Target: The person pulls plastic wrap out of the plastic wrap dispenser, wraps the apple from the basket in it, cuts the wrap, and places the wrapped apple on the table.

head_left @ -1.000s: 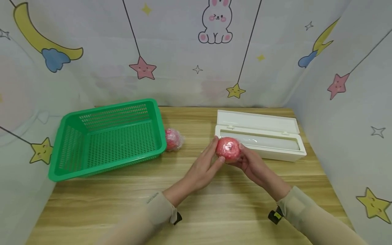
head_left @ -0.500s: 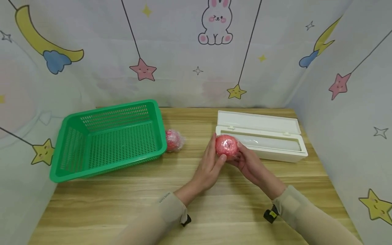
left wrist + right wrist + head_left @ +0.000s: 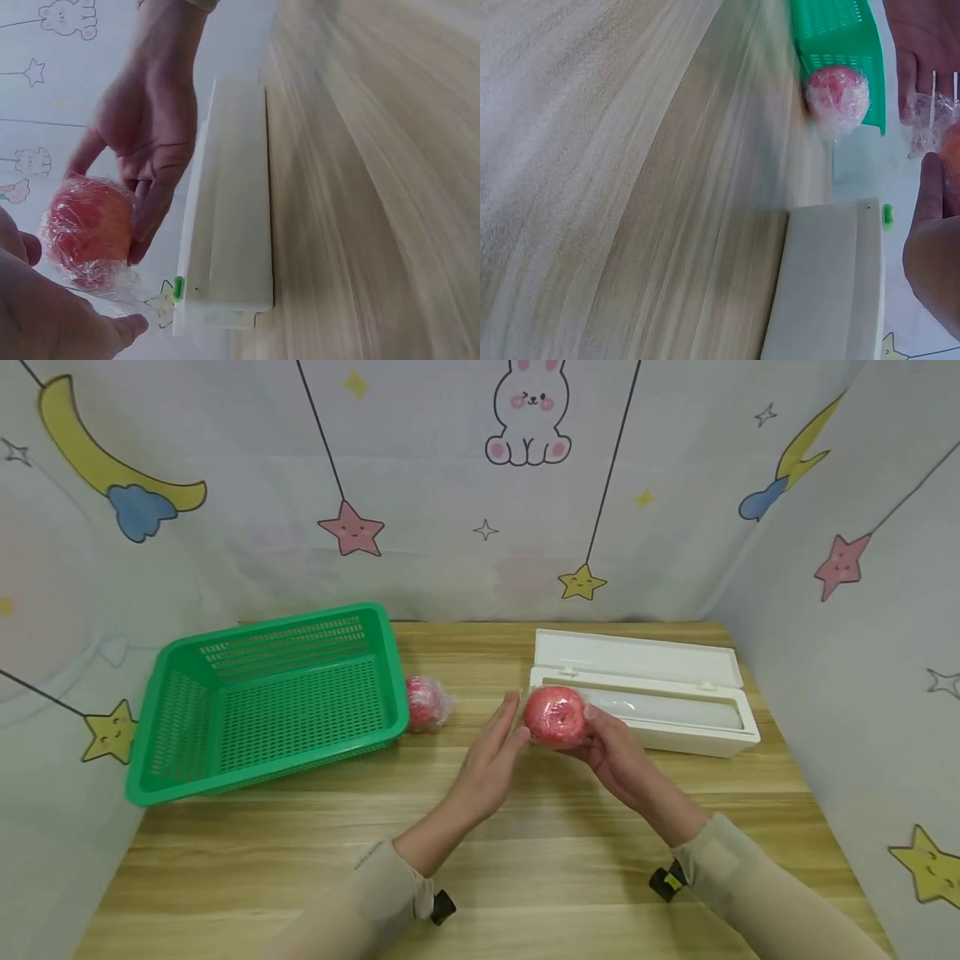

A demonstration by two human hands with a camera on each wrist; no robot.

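Observation:
A red apple [image 3: 553, 717] wrapped in clear plastic film is held up over the table by my right hand [image 3: 624, 764], its thumb and fingers round the right side. On the apple's left, my left hand [image 3: 480, 777] has its fingers extended, a small gap from the apple in the head view. In the left wrist view, loose film hangs off the wrapped apple [image 3: 90, 229] close to the left fingertips [image 3: 131, 326]. A second wrapped apple [image 3: 426, 703] rests on the table against the green basket [image 3: 262, 768].
Behind the held apple, a white box [image 3: 675, 739] with its lid [image 3: 637, 657] raised contains a roll of plastic film [image 3: 667, 708]. The basket stands at the left of the wooden table [image 3: 525, 877]. Printed cloth walls [image 3: 450, 468] border the back and sides.
My left hand has come off the apple and shifted slightly left. The apple has turned in my right hand, so its dimpled end now shows.

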